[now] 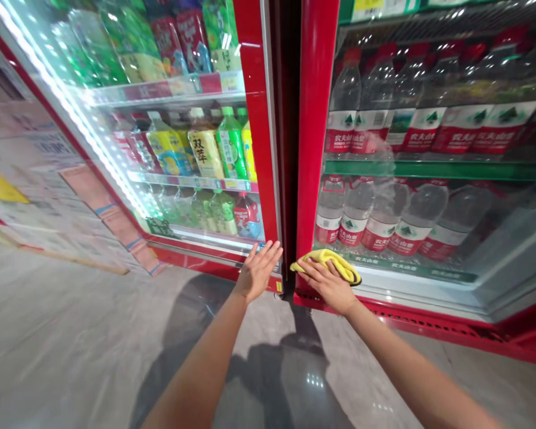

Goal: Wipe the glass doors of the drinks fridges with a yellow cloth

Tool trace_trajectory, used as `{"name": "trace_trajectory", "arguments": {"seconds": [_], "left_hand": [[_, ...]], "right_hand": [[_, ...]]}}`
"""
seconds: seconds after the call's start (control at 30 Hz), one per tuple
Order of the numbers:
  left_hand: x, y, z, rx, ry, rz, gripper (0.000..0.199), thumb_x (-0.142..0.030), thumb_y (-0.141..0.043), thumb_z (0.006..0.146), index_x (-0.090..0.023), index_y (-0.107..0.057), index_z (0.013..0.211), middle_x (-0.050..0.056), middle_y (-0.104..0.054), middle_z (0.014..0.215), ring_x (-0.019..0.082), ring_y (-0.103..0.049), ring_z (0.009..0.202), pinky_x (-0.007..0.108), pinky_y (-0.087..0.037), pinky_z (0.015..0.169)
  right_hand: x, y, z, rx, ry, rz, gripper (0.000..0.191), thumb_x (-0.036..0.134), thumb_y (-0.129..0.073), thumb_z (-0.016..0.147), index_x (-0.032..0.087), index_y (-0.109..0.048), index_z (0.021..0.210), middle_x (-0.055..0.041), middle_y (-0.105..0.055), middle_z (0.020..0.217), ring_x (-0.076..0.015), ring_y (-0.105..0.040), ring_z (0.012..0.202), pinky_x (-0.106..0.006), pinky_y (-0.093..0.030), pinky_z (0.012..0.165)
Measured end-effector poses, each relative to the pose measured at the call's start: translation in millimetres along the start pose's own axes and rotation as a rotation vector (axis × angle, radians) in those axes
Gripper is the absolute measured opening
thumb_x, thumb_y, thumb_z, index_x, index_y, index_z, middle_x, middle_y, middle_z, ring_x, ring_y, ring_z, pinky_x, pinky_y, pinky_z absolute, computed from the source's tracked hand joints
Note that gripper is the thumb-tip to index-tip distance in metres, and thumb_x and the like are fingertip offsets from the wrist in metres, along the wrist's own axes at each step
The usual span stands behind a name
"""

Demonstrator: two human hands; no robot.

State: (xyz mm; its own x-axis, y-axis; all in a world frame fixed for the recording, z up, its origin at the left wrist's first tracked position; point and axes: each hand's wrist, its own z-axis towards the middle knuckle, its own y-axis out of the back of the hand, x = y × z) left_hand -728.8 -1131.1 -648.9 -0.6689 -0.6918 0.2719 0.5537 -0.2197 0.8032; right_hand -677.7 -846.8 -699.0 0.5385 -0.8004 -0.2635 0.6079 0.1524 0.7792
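My right hand (328,285) presses a folded yellow cloth (339,261) with a dark edge against the lower left corner of the right fridge's glass door (429,262), by its red frame (311,149). The fingers lie over the cloth and point left. A cloudy smear (379,161) shows on the glass above. My left hand (261,271) has its fingers stretched out and holds nothing. It is at the lower right corner of the left fridge's red frame (262,137); whether it touches the frame I cannot tell.
Bottled drinks (205,146) fill the left fridge's lit shelves. Red-labelled water bottles (352,214) stand in rows behind the right door. A dark gap (288,119) separates the fridges. Stacked cartons (102,208) stand at the left on the grey tiled floor (84,333).
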Motion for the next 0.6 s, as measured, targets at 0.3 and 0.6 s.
{"name": "trace_trajectory", "arguments": {"seconds": [0.3,0.6], "left_hand": [[56.2,-20.3,-21.1,0.044,0.008,-0.071,0.083,0.0,-0.044,0.082,-0.018,-0.028,0.162,0.009,-0.031,0.167,0.022,-0.021,0.158,0.055,-0.018,0.13],[74.4,-48.3,-53.7,0.005,0.231,-0.148,0.079,0.0,-0.042,0.085,-0.019,-0.031,0.161,0.006,-0.027,0.168,0.024,-0.022,0.158,0.056,-0.018,0.13]], "right_hand": [[12.1,10.4,10.1,0.095,-0.018,-0.09,0.043,0.023,-0.052,0.102,0.038,-0.061,0.142,0.0053,-0.058,0.152,-0.0193,-0.054,0.137,-0.038,-0.035,0.116],[72.9,-5.6,88.4,-0.041,-0.023,-0.238,0.038,0.026,-0.055,0.103,0.038,-0.062,0.139,0.0025,-0.064,0.145,-0.0202,-0.053,0.135,-0.038,-0.037,0.108]]}}
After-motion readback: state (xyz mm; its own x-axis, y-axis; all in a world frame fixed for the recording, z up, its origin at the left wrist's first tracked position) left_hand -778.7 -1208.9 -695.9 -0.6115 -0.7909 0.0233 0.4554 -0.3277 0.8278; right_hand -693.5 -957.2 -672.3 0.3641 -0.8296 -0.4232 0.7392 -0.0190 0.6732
